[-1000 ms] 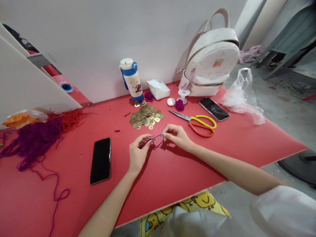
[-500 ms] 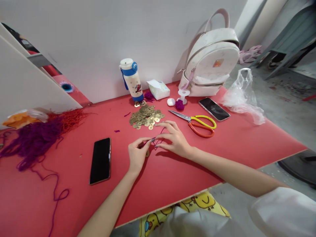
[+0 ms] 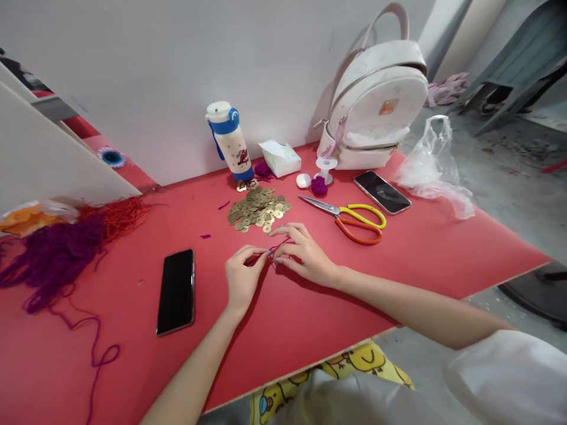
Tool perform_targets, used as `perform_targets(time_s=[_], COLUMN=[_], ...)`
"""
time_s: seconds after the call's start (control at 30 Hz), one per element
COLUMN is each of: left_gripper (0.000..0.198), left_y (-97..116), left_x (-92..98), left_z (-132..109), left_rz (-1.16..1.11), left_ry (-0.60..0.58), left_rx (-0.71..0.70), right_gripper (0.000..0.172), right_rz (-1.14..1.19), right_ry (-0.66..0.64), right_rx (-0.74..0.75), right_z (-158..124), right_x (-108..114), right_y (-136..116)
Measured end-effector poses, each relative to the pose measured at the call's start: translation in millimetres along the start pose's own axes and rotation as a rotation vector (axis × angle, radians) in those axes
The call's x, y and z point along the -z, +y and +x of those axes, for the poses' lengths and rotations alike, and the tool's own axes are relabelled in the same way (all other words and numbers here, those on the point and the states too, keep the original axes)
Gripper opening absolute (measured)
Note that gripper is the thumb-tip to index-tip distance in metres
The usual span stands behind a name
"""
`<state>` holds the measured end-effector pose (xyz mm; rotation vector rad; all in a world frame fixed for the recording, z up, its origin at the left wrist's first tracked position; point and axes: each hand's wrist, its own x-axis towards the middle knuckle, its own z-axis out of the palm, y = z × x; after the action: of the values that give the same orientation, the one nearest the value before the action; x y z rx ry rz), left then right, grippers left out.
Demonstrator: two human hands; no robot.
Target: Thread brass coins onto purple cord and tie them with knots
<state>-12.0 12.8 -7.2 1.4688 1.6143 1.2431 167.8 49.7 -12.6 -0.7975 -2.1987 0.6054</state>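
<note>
My left hand is closed, with thumb and forefinger pinching a thin purple cord above the red table. My right hand meets it from the other side, its fingers bent around the same cord and its fingertips close to the left ones. Loops of the cord run between the two hands; how they cross is too small to make out. Just beyond the hands lies a heap of brass coins with holes. To the right of the heap rest scissors with one yellow and one orange handle.
Left of my hands lies a black phone, and beyond it a purple yarn tangle. Along the back stand a bottle, a tissue pack, a spool and a white backpack. Another phone lies near a plastic bag.
My right fingers have closed in toward the left fingertips, drawing together on the cord. A coin that showed under my left hand is out of sight. The view has shifted slightly.
</note>
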Motion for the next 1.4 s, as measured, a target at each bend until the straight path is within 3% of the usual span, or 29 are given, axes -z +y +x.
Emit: perform_targets(time_s=[0.2, 0.3, 0.4, 0.53, 0.73, 0.93, 1.03, 1.17, 1.4], left_gripper=[0.006, 0.008, 0.010, 0.008, 0.010, 0.012, 0.013, 0.015, 0.010], left_y=[0, 1, 1, -1, -1, 6, 6, 3, 8], left_x=[0.2, -0.4, -1.8, -1.7, 3.5, 5.1, 4.4, 2.4, -1.7], left_z=[-2, -3, -4, -3, -3, -7, -8, -8, -6], left_rz=[-0.013, -0.075, -0.106, -0.030, 0.203, 0.078, 0.028, -0.062, -0.193], left_ry=[-0.042, -0.073, -0.097, -0.041, -0.119, -0.170, -0.101, 0.005, -0.044], left_rx=[-0.059, -0.043, -0.018, -0.028, -0.234, -0.380, -0.347, -0.191, -0.093], right_gripper=[0.021, 0.026, 0.016, 0.017, 0.017, 0.011, 0.012, 0.011, 0.012], right_rz=[-0.058, -0.050, 0.017, 0.009, 0.003, 0.114, 0.174, 0.191, 0.230], right_ry=[-0.077, -0.087, -0.065, -0.011, 0.056, 0.157, 0.123, 0.048, -0.067], right_rx=[-0.106, -0.079, -0.038, -0.019, 0.005, -0.082, -0.074, -0.059, 0.002], right_z=[0, -1, -2, -3, -2, 1, 2, 3, 2], right_x=[-1, -5, -7, -4, 0, 1, 1, -1, -5], right_y=[0, 4, 7, 4, 3, 9, 8, 7, 9])
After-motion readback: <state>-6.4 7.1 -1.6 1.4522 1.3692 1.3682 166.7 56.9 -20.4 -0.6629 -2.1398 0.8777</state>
